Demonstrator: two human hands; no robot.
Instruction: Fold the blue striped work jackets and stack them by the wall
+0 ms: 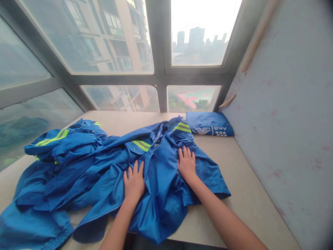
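A blue work jacket [161, 173] with yellow-and-grey reflective strips lies spread and wrinkled on the pale ledge, its collar toward the window. My left hand [134, 180] rests flat on the jacket's front below a striped chest pocket, fingers spread. My right hand [186, 161] lies on the other side of the front, below the second strip, with its fingers stretched out. Neither hand grips the cloth. To the left is another blue garment [70, 166] with similar strips, crumpled and overlapping the jacket's sleeve.
A folded blue garment [210, 124] with white lettering sits at the back right, against the wall [281, 121]. Grey-framed windows [161, 80] border the ledge [241, 173] at the back and left. The jacket's hem hangs over the ledge's front edge.
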